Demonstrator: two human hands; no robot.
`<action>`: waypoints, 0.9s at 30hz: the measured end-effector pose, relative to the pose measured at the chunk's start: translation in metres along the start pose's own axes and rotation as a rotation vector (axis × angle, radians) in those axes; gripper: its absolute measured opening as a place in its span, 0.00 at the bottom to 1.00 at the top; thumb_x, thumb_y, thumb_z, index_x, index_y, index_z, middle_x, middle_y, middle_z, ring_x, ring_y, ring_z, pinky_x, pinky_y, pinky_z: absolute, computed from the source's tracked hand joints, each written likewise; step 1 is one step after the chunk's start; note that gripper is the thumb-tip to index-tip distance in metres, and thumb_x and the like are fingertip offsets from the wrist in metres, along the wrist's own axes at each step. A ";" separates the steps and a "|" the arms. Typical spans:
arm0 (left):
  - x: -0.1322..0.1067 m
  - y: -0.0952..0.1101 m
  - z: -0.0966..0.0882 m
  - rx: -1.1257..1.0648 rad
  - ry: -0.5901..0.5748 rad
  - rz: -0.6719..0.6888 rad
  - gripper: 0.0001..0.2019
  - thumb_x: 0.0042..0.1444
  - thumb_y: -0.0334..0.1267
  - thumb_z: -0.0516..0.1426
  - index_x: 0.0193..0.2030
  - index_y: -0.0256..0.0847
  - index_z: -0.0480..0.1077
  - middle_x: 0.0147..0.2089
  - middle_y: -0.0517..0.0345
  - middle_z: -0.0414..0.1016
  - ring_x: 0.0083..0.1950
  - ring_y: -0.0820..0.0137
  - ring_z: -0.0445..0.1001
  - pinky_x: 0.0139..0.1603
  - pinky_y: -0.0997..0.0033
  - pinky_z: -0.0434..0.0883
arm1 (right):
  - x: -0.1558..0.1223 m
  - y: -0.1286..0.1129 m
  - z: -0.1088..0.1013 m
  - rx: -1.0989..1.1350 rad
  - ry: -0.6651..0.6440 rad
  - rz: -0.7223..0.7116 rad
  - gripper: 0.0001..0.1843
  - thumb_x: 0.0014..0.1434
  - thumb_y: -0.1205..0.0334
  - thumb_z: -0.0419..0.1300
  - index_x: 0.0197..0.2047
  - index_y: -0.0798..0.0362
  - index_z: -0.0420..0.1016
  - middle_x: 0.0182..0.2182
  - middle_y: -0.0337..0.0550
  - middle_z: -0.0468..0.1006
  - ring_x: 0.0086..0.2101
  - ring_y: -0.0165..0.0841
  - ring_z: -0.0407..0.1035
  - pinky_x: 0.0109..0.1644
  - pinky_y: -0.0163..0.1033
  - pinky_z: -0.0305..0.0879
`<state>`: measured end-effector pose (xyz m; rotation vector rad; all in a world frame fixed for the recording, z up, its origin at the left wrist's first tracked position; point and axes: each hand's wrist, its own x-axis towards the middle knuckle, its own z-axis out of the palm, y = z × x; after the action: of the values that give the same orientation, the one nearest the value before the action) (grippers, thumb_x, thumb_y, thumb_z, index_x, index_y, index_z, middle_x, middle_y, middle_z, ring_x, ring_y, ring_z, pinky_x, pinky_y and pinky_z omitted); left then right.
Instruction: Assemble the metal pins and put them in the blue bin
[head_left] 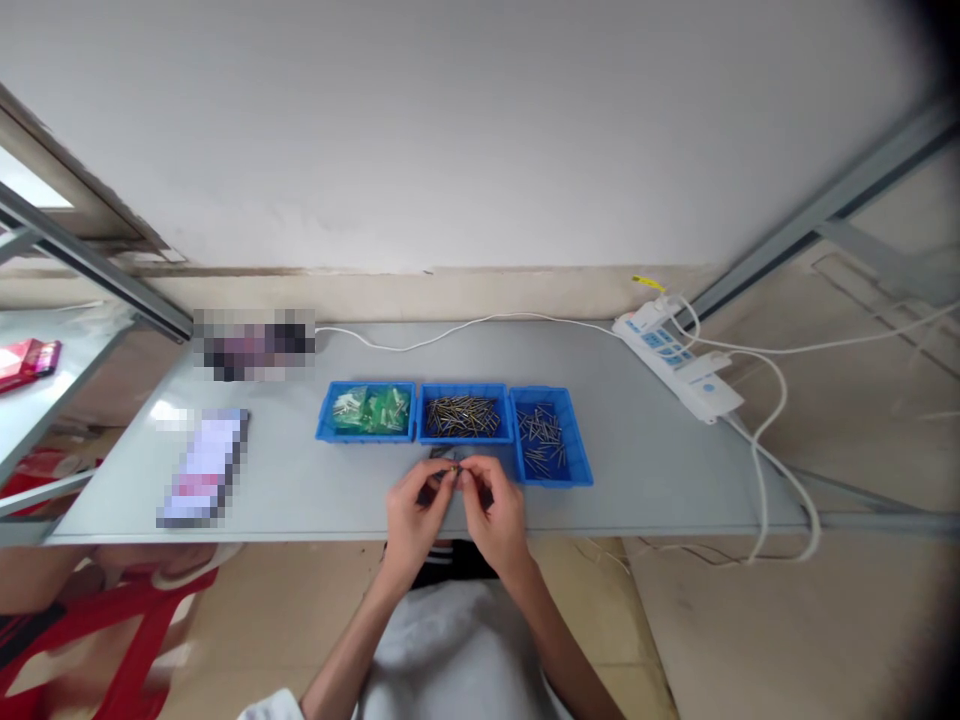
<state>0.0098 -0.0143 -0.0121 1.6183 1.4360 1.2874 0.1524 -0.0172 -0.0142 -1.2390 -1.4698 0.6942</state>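
Note:
My left hand [415, 508] and my right hand [495, 512] meet above the front part of the table, fingertips pinched together. Between them is a small metal piece [454, 468] with a brass-coloured glint, mostly covered by the fingers; its exact kind cannot be made out. Just beyond the hands stands a blue bin [465, 440] of thin brass-and-dark metal pins [461, 414]. To its right, another blue bin [577, 465] holds silvery pins [541, 428]. The left blue bin [324, 430] contains green plastic bags [375, 410] with small whitish pieces.
A white power strip [675, 365] with looping cables lies at the table's right end. At the left are a pixelated phone-like object [202, 470] and a blurred dark item [259, 345]. A person's arm [37, 580] and a red stool [127, 650] show at lower left.

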 end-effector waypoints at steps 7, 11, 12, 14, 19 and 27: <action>-0.004 -0.007 0.002 0.016 -0.033 0.022 0.08 0.72 0.39 0.61 0.46 0.43 0.83 0.38 0.56 0.87 0.32 0.70 0.82 0.39 0.74 0.79 | 0.001 -0.004 0.001 -0.005 0.042 -0.026 0.06 0.75 0.62 0.57 0.49 0.48 0.76 0.34 0.41 0.84 0.30 0.32 0.79 0.35 0.35 0.75; -0.004 -0.006 0.001 0.009 -0.037 0.037 0.08 0.71 0.39 0.61 0.46 0.43 0.83 0.38 0.56 0.87 0.32 0.70 0.82 0.39 0.74 0.79 | -0.001 -0.003 0.000 -0.018 0.060 -0.041 0.06 0.75 0.63 0.58 0.49 0.48 0.76 0.34 0.40 0.84 0.29 0.31 0.78 0.35 0.34 0.75; -0.004 -0.005 0.001 0.008 -0.031 0.034 0.08 0.71 0.39 0.61 0.45 0.43 0.83 0.38 0.56 0.87 0.32 0.70 0.82 0.38 0.74 0.79 | -0.001 -0.003 0.000 -0.023 0.064 -0.049 0.06 0.75 0.63 0.58 0.49 0.48 0.76 0.34 0.40 0.84 0.29 0.31 0.78 0.35 0.34 0.75; -0.003 -0.005 0.001 0.006 -0.022 0.026 0.07 0.70 0.39 0.62 0.45 0.43 0.83 0.38 0.56 0.87 0.32 0.70 0.81 0.38 0.74 0.78 | -0.001 -0.004 -0.001 -0.035 0.071 -0.069 0.05 0.74 0.63 0.59 0.50 0.49 0.76 0.34 0.40 0.84 0.29 0.31 0.78 0.34 0.34 0.75; -0.002 -0.003 0.000 -0.010 -0.031 0.023 0.07 0.69 0.37 0.61 0.44 0.43 0.83 0.38 0.56 0.86 0.34 0.69 0.81 0.38 0.74 0.78 | -0.002 -0.006 0.000 -0.081 0.069 -0.121 0.06 0.73 0.62 0.62 0.52 0.49 0.78 0.32 0.38 0.83 0.24 0.29 0.73 0.30 0.33 0.73; -0.001 0.006 0.000 -0.074 0.060 -0.112 0.13 0.72 0.46 0.59 0.53 0.43 0.80 0.45 0.52 0.87 0.35 0.70 0.80 0.38 0.73 0.77 | 0.038 -0.025 0.006 -0.224 0.123 -0.269 0.08 0.77 0.60 0.60 0.51 0.48 0.81 0.34 0.40 0.85 0.25 0.29 0.74 0.35 0.34 0.74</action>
<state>0.0117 -0.0162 -0.0072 1.4416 1.4751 1.3189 0.1420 0.0119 0.0190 -1.1975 -1.6040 0.2746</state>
